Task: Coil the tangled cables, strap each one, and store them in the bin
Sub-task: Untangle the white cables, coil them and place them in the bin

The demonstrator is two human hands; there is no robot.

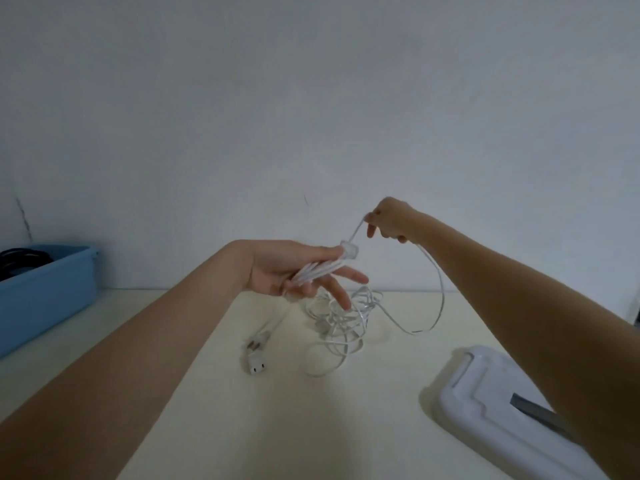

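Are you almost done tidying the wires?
Not yet. A dark cable already lies in the blue bin. The left hand holds a few white loops while the right hand pinches the cable. A tangled pile waits on the table; no strap yet.

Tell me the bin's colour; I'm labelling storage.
Blue bin, at the left edge of the head view.
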